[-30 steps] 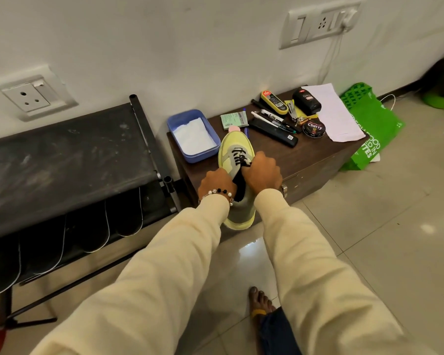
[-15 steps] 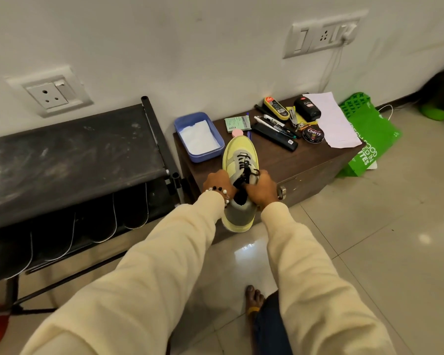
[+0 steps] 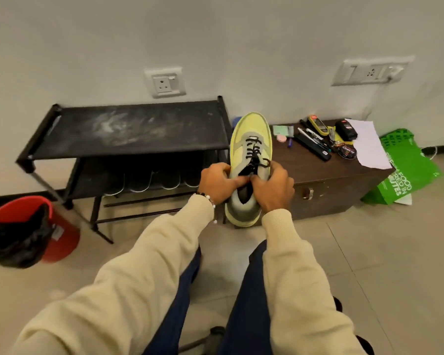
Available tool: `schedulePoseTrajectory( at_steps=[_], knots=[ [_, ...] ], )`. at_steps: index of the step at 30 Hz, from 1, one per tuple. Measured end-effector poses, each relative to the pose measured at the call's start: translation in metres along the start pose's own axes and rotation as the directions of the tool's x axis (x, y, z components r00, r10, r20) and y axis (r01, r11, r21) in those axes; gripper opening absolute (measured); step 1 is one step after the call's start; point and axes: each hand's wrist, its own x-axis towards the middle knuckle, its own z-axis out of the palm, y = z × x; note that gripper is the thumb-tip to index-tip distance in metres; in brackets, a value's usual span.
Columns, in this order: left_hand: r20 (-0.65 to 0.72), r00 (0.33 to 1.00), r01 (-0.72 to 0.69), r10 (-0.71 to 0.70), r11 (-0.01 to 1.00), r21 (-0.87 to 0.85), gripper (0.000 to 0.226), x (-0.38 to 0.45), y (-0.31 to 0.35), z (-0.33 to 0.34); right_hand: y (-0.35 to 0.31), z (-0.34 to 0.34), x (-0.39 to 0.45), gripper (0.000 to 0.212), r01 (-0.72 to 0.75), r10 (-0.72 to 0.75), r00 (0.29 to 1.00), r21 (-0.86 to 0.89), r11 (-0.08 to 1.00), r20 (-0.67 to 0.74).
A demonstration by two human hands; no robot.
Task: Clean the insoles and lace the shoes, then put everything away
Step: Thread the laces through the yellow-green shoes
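Note:
A yellow-green and grey shoe with black laces is held up in the air, toe pointing away, in front of the gap between the rack and the brown chest. My left hand grips its left side and my right hand grips its right side. The thumbs and forefingers of both hands meet at the tongue and pinch the black lace ends. The shoe hides the blue tray behind it, apart from a sliver.
A black two-tier shoe rack stands at the left, with insoles leaning on its lower shelf. The brown chest carries brushes, a polish tin and a paper sheet. A red bin sits far left, a green bag at the right.
Both hands have lifted the shoe off the chest and drawn it toward me. The view has pulled back and swung left, bringing the red bin and my legs into sight.

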Motion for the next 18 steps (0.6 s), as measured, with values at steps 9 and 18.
schedulePoseTrajectory(
  at_steps=[9,18],
  knots=[
    [-0.421,0.882,0.175,-0.211,0.977,-0.123,0.013,-0.104,-0.097,-0.146,-0.074,0.112,-0.116,0.053,0.271,-0.255,0.883,0.015,0.962,0.395],
    [-0.565,0.626,0.466,-0.537,0.839,-0.281,0.02,-0.18,-0.263,-0.245,-0.099,0.293,-0.22,0.056,0.271,-0.073,0.527,-0.087,0.959,0.846]
  ],
)
